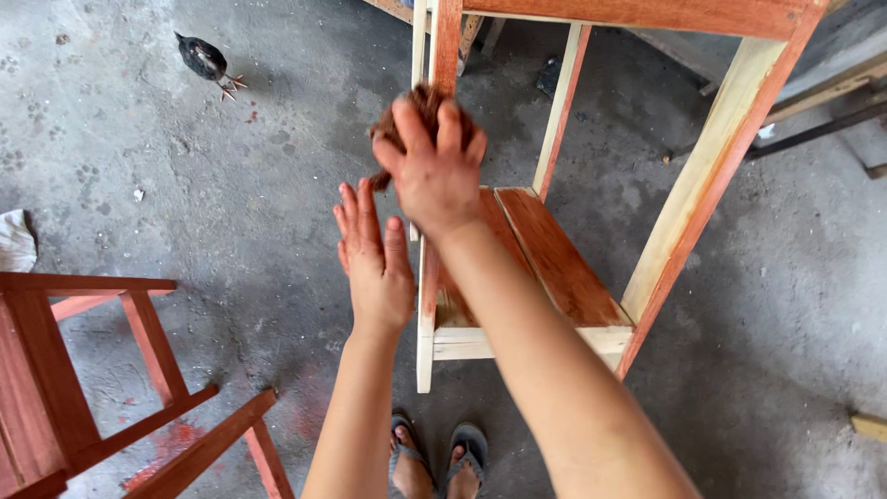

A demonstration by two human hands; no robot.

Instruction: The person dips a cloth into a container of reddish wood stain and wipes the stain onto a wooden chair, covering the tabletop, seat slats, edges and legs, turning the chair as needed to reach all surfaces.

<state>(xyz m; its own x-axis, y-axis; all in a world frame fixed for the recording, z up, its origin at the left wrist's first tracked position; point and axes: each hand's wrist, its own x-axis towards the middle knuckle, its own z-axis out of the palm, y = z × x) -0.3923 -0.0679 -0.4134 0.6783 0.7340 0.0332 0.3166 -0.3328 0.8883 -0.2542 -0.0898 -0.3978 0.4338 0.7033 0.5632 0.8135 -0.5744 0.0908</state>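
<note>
— So, looking down from the head camera, what has the right hand (434,171) got?

— Its fingers (450,125) are clenched around a reddish-brown wad of stained rag (427,100), pressed against the upright leg (447,42) of a pale wooden frame with red-stained faces (711,157). The wad sits high on that leg, just under the frame's top rail (647,13).

— And the left hand (374,254)?

— Released, flat, fingers straight and together. It holds nothing and lies just beside the lower part of the same leg, at the edge of the frame's low slatted shelf (554,254); whether the palm touches the wood I cannot tell.

— How is the shelf coloured?

— Its slats are stained reddish-brown, while the front rail (517,342) below them is bare pale wood. The right-hand leg (688,217) is pale on one face and red along its edge.

— Anything else around?

— At lower left stands another wooden piece, stained red all over, with slanting rungs (139,407). The person's feet in dark flip-flops (439,457) stand on the grey concrete floor (231,203) under the forearms. At top left a small dark bird (203,58) stands on the floor, well apart from the hands, and a white scrap (14,242) lies at the left edge.
</note>
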